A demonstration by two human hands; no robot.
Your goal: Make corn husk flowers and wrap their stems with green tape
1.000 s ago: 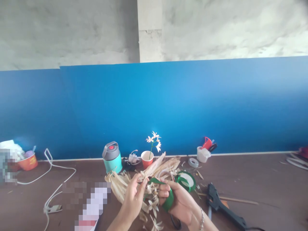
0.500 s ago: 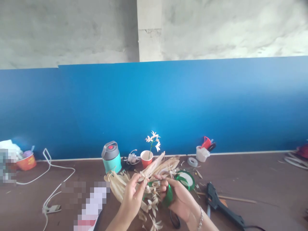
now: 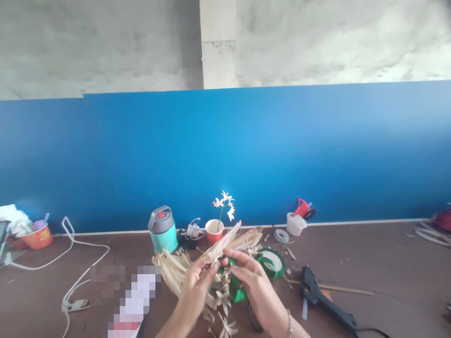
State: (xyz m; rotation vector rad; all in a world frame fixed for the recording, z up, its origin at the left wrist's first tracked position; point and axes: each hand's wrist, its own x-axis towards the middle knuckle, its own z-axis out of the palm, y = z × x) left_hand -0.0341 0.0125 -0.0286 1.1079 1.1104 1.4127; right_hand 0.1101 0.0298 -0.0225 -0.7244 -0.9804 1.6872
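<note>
Thumb and fingers of my left hand (image 3: 195, 285) are pinched on a small pale husk flower (image 3: 212, 259); its stem is mostly hidden by the fingers. Close on its right, my right hand (image 3: 256, 287) has a strip of green ribbon (image 3: 237, 287) between thumb and fingers, and the strip hangs in a loop under them. Below both hands lie loose pale husk flowers (image 3: 225, 326). Dried husks (image 3: 172, 270) are heaped behind and to the left of the hands. A roll of green ribbon (image 3: 282, 265) lies just beyond my right hand.
A red paper cup (image 3: 214, 237) holds a flower stem. Left of it stands a teal flask (image 3: 164, 238). On the right lie a black glue gun (image 3: 319, 298), a thin stick (image 3: 347, 290) and a tape roll (image 3: 281, 236), near a white tub (image 3: 296, 225) of tools. White cables (image 3: 89, 245) trail at left.
My right hand has turned and its fingers have straightened towards the left hand. The green strip has shifted left and hangs more freely. My left hand stays almost where it was.
</note>
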